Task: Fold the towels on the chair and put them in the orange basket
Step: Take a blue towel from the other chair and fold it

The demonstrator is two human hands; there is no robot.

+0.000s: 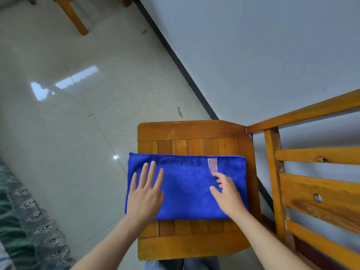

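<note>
**A:** What lies farthest to your left?

**B:** A green patterned rug (23, 217) at about eight o'clock, on the glossy tiled floor (68, 117). A wooden furniture leg (75, 16) stands up at eleven o'clock.

**A:** And your left hand (145, 193)?

**B:** It lies flat on the left part of the blue towel (187, 184), palm down, fingers straight and slightly spread, gripping nothing.

**A:** Where is the towel itself?

**B:** It lies as a flat rectangle across the slatted seat of the wooden chair (187, 131), its left edge overhanging the seat a little. A pale label (212, 165) sits near its far edge, toward one o'clock.

**A:** Your right hand (227, 193)?

**B:** It rests on the towel's right part, fingers loosely curled and apart, their tips just below the label; it clamps nothing. The chair's backrest (319, 182) stands at three o'clock, against the white wall (253, 55).
</note>
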